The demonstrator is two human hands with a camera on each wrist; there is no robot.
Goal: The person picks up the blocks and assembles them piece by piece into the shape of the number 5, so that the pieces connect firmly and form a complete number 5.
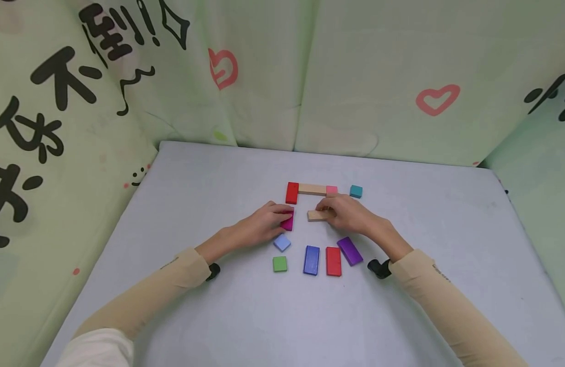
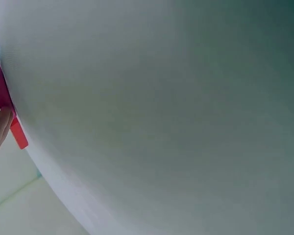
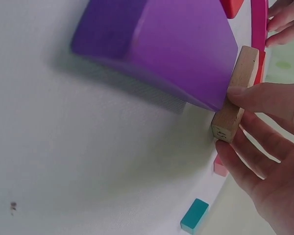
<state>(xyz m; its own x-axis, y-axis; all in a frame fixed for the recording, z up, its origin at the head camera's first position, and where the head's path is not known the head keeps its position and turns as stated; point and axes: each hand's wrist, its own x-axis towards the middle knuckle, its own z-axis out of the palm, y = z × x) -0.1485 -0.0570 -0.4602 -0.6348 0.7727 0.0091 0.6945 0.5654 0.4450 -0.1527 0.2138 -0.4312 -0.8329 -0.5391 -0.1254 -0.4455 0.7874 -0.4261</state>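
My left hand [image 1: 265, 223] pinches a magenta block [image 1: 288, 222] lying just below an upright-placed red block [image 1: 292, 193]. In the left wrist view, fingertips [image 2: 4, 122] show on the magenta block at the left edge. To the right, my right hand [image 1: 348, 212] grips a plain wooden block [image 1: 316, 216] between thumb and fingers, also clear in the right wrist view [image 3: 237, 90]. Above it, a second wooden block [image 1: 312, 189] runs from the red block to a pink block [image 1: 331, 190]. The right hand partly covers the pink block's lower side.
A teal block [image 1: 356, 191] lies at the upper right. Nearer me are a light blue block [image 1: 282, 242], a green block [image 1: 279, 264], a blue block [image 1: 311, 260], another red block [image 1: 333, 261] and a tilted purple block [image 1: 350, 251]. Printed curtains surround the white table [image 1: 245, 316].
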